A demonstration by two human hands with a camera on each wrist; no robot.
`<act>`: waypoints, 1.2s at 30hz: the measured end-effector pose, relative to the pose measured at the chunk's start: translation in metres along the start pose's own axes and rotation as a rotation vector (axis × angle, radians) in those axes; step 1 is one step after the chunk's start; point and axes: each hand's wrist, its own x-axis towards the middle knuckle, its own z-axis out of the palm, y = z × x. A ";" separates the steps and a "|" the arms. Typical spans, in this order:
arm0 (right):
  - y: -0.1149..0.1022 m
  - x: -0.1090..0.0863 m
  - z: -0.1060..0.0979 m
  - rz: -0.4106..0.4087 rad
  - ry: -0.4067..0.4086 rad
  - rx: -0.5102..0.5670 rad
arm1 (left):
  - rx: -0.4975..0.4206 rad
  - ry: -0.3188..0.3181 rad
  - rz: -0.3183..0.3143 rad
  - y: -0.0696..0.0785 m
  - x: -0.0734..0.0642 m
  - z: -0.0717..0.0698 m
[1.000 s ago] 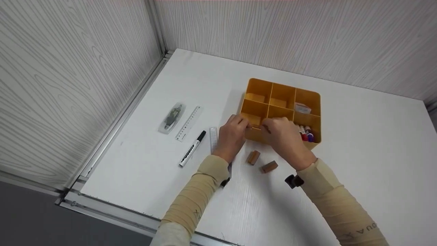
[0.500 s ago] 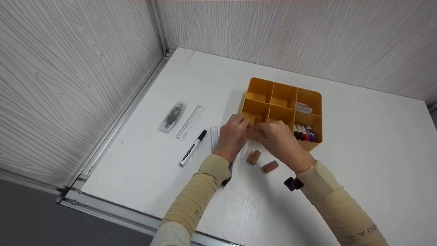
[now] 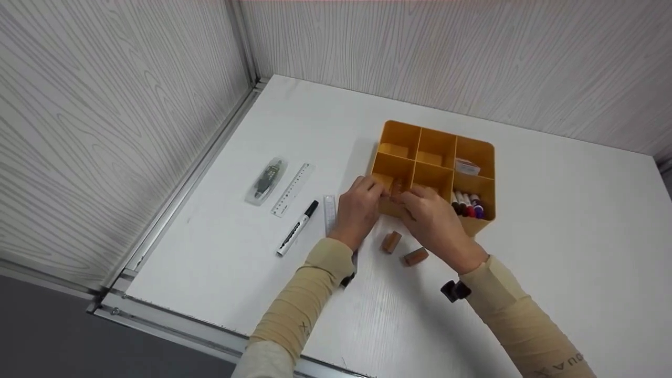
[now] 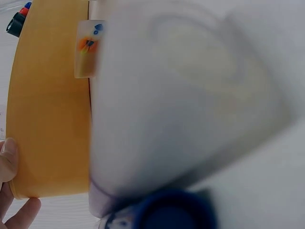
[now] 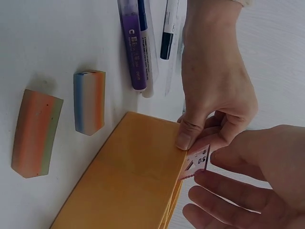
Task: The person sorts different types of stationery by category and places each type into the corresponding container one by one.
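A small pinkish eraser (image 5: pixel 195 162) with print on it shows at the front-left corner of the yellow divided organizer box (image 5: pixel 128 167). My right hand (image 3: pixel 433 215) pinches it between thumb and index finger, the other fingers loosely extended. At that same corner my left hand (image 3: pixel 359 207) grips the box rim, its thumb outside the wall. The fingers hide part of the eraser, and its lower part is out of sight. Two more striped erasers, one orange and green (image 5: pixel 37 133), the other blue and orange (image 5: pixel 89 102), lie on the table before the box.
Several markers (image 3: pixel 467 205) fill the box's front-right compartment; a small white box (image 3: pixel 467 166) sits behind them. On the left lie a black-capped marker (image 3: pixel 297 228), a ruler (image 3: pixel 293 189) and a correction-tape-like packaged item (image 3: pixel 266 180). Another ruler (image 3: pixel 329 212) is partly under my left hand.
My right hand has moved slightly left toward the left hand, bringing the eraser to the front-left compartment. The left hand has stayed at the corner.
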 end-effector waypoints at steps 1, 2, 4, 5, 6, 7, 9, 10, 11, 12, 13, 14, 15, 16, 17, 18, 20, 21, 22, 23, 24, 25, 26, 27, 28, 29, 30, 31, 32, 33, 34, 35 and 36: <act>0.001 -0.003 0.000 -0.010 0.016 0.001 | -0.004 -0.007 -0.001 0.000 0.000 0.000; 0.002 -0.006 -0.001 -0.020 0.033 0.002 | -0.008 -0.012 -0.001 0.000 0.000 0.000; 0.003 -0.010 -0.003 -0.028 0.056 0.005 | -0.018 -0.020 -0.005 0.000 0.000 0.000; 0.004 -0.013 -0.004 -0.028 0.064 0.006 | -0.020 -0.018 -0.006 0.000 0.000 0.000; 0.004 -0.015 -0.005 -0.024 0.067 0.006 | -0.022 -0.015 -0.007 0.000 0.000 0.000; 0.004 -0.017 -0.007 -0.017 0.069 0.007 | -0.021 -0.011 -0.006 0.000 0.000 0.000; 0.005 -0.022 -0.010 -0.004 0.068 -0.004 | -0.019 -0.004 -0.003 -0.001 0.000 0.000; 0.006 -0.025 -0.011 0.002 0.070 -0.007 | -0.017 0.000 -0.001 -0.001 0.000 0.000; 0.006 -0.028 -0.012 0.008 0.071 -0.014 | -0.014 0.000 0.002 -0.001 0.000 0.000; 0.007 -0.031 -0.012 0.011 0.075 -0.017 | -0.013 -0.001 0.004 -0.001 0.000 0.000; 0.008 -0.034 -0.012 0.013 0.079 -0.019 | -0.013 -0.003 0.005 -0.001 0.000 0.000; 0.009 -0.037 -0.012 0.018 0.082 -0.021 | -0.012 -0.004 0.005 -0.001 0.000 0.000; 0.010 -0.041 -0.011 0.028 0.083 -0.022 | -0.009 -0.006 0.004 -0.001 0.000 0.001; 0.011 -0.044 -0.010 0.043 0.081 -0.020 | -0.007 -0.007 0.002 -0.001 0.000 0.001; 0.012 -0.047 -0.009 0.062 0.074 -0.018 | -0.008 -0.009 0.001 -0.001 0.000 0.001; 0.012 -0.050 -0.007 0.082 0.065 -0.015 | -0.008 -0.008 0.000 -0.001 0.000 0.001; 0.013 -0.057 -0.003 0.127 0.032 -0.008 | -0.009 -0.006 -0.004 -0.001 0.000 0.002; 0.014 -0.060 -0.001 0.147 0.012 -0.005 | -0.010 -0.007 -0.005 -0.001 0.000 0.002; 0.014 -0.063 0.002 0.166 -0.009 0.001 | -0.009 -0.008 -0.006 -0.001 0.000 0.002; 0.014 -0.066 0.004 0.181 -0.032 0.006 | -0.011 -0.009 -0.007 -0.001 0.000 0.002; 0.014 -0.068 0.007 0.196 -0.055 0.011 | -0.012 -0.011 -0.008 -0.002 0.000 0.002; 0.014 -0.071 0.010 0.208 -0.076 0.017 | -0.012 -0.013 -0.009 -0.002 0.000 0.002; 0.014 -0.072 0.013 0.221 -0.095 0.022 | -0.011 -0.015 -0.008 -0.002 0.000 0.002; 0.014 -0.074 0.016 0.233 -0.113 0.027 | -0.011 -0.016 -0.009 -0.002 -0.001 0.001; 0.014 -0.075 0.018 0.240 -0.130 0.033 | -0.011 -0.014 -0.009 -0.002 -0.001 0.001; 0.013 -0.077 0.021 0.245 -0.143 0.037 | -0.012 -0.012 -0.008 -0.001 0.000 0.001; 0.013 -0.078 0.023 0.246 -0.157 0.039 | -0.010 -0.009 -0.007 -0.001 0.000 0.001; 0.013 -0.079 0.026 0.241 -0.167 0.038 | -0.008 -0.007 -0.007 -0.001 0.000 0.001; 0.013 -0.080 0.028 0.232 -0.175 0.035 | -0.008 -0.005 -0.005 -0.001 0.000 0.000; 0.013 -0.081 0.030 0.221 -0.179 0.031 | -0.008 -0.003 -0.004 -0.001 0.000 0.000; 0.013 -0.082 0.032 0.209 -0.180 0.026 | -0.007 -0.003 -0.002 -0.001 0.000 0.000; 0.014 -0.083 0.034 0.195 -0.175 0.018 | -0.010 -0.003 -0.001 -0.001 0.001 0.000; 0.014 -0.083 0.036 0.183 -0.171 0.012 | -0.009 -0.003 0.000 -0.001 0.001 0.000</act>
